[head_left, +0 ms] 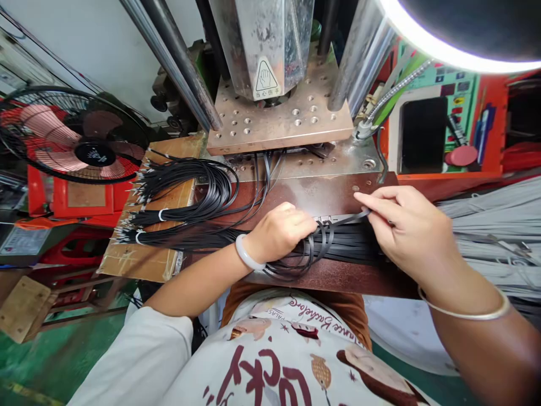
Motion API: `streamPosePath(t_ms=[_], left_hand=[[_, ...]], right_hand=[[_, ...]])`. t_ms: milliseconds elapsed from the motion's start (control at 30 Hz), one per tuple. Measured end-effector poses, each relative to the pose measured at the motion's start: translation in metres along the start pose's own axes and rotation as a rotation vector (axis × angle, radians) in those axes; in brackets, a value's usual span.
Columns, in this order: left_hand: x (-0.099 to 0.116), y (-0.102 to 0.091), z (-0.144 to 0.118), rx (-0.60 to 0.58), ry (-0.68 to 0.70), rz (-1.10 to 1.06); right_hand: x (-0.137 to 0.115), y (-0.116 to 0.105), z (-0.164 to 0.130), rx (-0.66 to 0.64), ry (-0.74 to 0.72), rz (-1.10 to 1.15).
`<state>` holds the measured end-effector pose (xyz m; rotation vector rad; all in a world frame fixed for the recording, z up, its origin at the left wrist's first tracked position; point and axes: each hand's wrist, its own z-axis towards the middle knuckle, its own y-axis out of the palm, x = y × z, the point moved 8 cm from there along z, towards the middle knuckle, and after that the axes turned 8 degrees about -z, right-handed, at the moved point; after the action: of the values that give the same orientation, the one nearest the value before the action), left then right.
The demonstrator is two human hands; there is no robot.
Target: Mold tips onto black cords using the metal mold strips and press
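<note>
My left hand (281,230) rests fisted on a bundle of flat black cables (338,245) lying across the brown metal work plate (304,194), gripping several of them. With thumb and forefinger my right hand (401,228) pinches the end of one black cable (350,217) beside a small metal fixture (327,217) on the plate. More black cables with stripped ends (181,197), tied in bundles, lie fanned on a cardboard sheet (139,259) to the left.
A press machine (266,51) with a copper-coloured perforated plate (274,121) and steel columns stands right behind the work plate. A red fan (71,135) is at the left. A control panel (448,124) is at the right, with grey cables (494,225) heaped below it.
</note>
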<state>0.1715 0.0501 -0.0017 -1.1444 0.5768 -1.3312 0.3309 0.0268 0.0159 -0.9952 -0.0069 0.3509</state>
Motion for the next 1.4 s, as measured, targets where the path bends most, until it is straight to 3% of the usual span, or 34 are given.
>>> streamPosePath(t_ms=[67, 133, 200, 300, 367, 433, 567, 733, 1133, 1400], left_hand=[[-0.002, -0.002, -0.002, 0.002, -0.030, -0.018], [-0.005, -0.006, -0.004, -0.021, -0.066, 0.017], [-0.007, -0.010, -0.004, -0.087, -0.079, 0.120], [-0.011, -0.016, -0.004, -0.183, -0.109, 0.223], [-0.017, -0.025, -0.003, -0.128, -0.176, 0.139], [-0.022, -0.033, -0.004, 0.001, -0.238, -0.043], [-0.034, -0.032, -0.012, 0.165, -0.325, -0.332], [-0.032, -0.037, -0.017, 0.249, -0.234, -0.279], [-0.007, -0.040, -0.010, 0.013, -0.038, 0.033], [0.016, -0.028, 0.001, -0.137, 0.017, 0.220]], right_hand=[[-0.002, 0.002, 0.003, 0.044, 0.067, 0.230], [-0.003, 0.010, 0.006, -0.019, 0.083, 0.385], [-0.004, 0.017, 0.007, -0.104, 0.071, 0.436], [-0.004, 0.018, 0.006, -0.117, 0.035, 0.385], [-0.009, 0.015, 0.004, -0.096, -0.035, 0.320], [-0.017, 0.014, 0.001, -0.090, -0.132, 0.256], [-0.027, 0.021, -0.004, -0.138, -0.225, 0.235], [-0.025, 0.034, -0.006, -0.160, -0.178, 0.249], [-0.021, 0.048, -0.010, -0.239, -0.125, 0.317], [-0.023, 0.054, -0.011, -0.262, -0.124, 0.283]])
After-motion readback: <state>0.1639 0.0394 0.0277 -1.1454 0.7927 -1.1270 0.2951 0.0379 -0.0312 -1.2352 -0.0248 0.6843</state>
